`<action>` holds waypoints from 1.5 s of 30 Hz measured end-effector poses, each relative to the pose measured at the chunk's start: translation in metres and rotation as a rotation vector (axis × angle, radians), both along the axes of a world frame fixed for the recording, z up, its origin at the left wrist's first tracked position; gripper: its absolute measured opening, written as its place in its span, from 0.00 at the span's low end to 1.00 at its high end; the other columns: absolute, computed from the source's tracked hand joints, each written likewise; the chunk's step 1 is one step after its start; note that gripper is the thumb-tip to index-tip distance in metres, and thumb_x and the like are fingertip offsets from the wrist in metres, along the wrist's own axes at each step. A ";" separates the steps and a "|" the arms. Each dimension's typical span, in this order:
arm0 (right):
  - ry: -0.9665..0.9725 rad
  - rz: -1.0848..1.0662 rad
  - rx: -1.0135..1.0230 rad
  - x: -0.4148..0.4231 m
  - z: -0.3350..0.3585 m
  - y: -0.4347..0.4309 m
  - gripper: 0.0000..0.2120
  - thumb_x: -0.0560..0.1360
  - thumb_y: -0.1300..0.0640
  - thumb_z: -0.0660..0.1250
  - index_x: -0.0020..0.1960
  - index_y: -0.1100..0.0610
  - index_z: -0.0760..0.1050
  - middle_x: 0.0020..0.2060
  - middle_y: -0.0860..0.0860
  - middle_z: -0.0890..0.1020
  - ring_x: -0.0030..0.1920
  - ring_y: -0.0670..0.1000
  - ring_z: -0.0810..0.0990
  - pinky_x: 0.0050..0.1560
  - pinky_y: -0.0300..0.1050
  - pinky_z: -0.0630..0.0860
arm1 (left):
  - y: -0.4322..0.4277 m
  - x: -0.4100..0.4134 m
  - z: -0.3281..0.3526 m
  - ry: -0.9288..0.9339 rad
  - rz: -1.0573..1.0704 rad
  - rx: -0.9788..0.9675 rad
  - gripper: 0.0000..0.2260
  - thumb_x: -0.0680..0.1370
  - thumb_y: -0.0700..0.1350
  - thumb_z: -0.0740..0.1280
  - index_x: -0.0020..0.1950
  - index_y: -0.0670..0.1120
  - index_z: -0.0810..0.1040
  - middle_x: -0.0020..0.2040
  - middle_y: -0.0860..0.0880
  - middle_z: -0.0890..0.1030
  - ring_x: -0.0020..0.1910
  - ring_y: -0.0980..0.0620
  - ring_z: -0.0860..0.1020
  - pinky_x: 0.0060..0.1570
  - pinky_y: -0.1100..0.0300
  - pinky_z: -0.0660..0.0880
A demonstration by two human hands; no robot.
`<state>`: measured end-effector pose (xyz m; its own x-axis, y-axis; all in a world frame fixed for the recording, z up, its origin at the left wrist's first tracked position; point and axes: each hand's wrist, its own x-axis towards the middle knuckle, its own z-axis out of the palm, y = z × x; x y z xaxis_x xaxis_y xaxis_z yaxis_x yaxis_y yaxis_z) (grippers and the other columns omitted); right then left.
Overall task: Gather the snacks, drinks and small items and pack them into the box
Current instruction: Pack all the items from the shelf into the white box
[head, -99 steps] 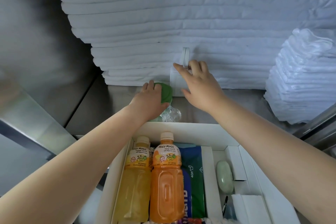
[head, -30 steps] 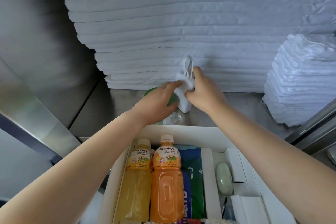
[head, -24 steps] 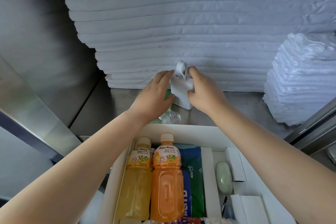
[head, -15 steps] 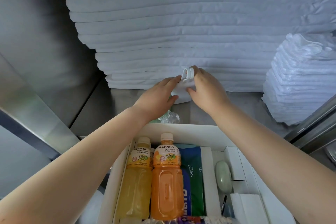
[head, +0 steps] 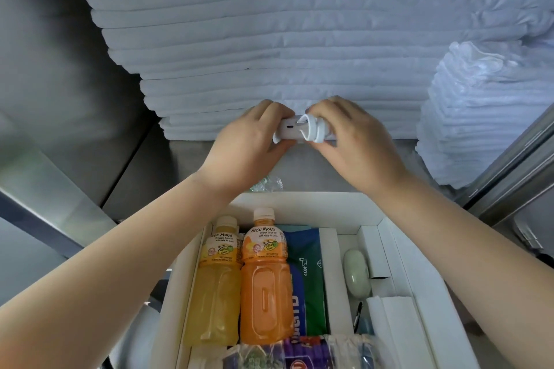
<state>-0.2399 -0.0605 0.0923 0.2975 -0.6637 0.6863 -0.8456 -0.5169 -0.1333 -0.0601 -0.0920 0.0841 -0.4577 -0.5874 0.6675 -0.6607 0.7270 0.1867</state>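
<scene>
Fingers (head: 271, 109) of the left hand (head: 245, 144) curl round one end of a small white gadget (head: 290, 129), and the right hand (head: 356, 141) pinches the other end, where a white loop wraps it. The gadget is held sideways in the air, above the steel counter (head: 323, 168) and just beyond the box (head: 299, 201), so it is not yet packed.

Packing looks well advanced. A yellow bottle (head: 214, 293) and an orange bottle (head: 265, 287) lie side by side in the box, with a green packet (head: 311, 272) beside them, a pale oval case (head: 356, 277) in the right compartment and a purple-wrapped snack (head: 299, 353) at the near edge. A crinkled clear wrapper (head: 268, 183) waits on the counter under the left wrist.

Folded white towels (head: 269, 39) are stacked behind, with a smaller stack (head: 479, 114) to the right, between metal walls.
</scene>
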 end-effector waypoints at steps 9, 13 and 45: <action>0.050 0.101 -0.004 -0.032 -0.004 0.072 0.08 0.68 0.67 0.73 0.46 0.63 0.79 0.45 0.55 0.81 0.47 0.56 0.79 0.39 0.51 0.76 | 0.053 -0.005 0.004 -0.193 -0.216 -0.233 0.12 0.76 0.48 0.67 0.50 0.39 0.80 0.44 0.44 0.81 0.40 0.45 0.79 0.33 0.56 0.75; 0.108 0.131 0.094 -0.039 -0.011 0.092 0.12 0.67 0.62 0.76 0.49 0.62 0.78 0.46 0.54 0.79 0.49 0.50 0.73 0.47 0.36 0.69 | 0.070 -0.007 -0.003 -0.252 -0.365 -0.252 0.10 0.75 0.45 0.69 0.47 0.38 0.80 0.44 0.42 0.81 0.43 0.43 0.80 0.35 0.51 0.78; 0.276 0.173 1.220 -0.055 -0.004 0.119 0.30 0.63 0.33 0.63 0.60 0.24 0.52 0.57 0.24 0.67 0.58 0.30 0.68 0.57 0.35 0.71 | 0.092 -0.020 -0.037 -0.569 -0.587 -0.217 0.03 0.73 0.38 0.65 0.44 0.40 0.78 0.40 0.44 0.78 0.36 0.46 0.76 0.28 0.55 0.73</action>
<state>-0.2951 0.0582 0.0881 0.4789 -0.7582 -0.4425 -0.8550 -0.2887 -0.4308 -0.0796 0.0004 0.0474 -0.9489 -0.0348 0.3137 -0.1158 0.9630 -0.2435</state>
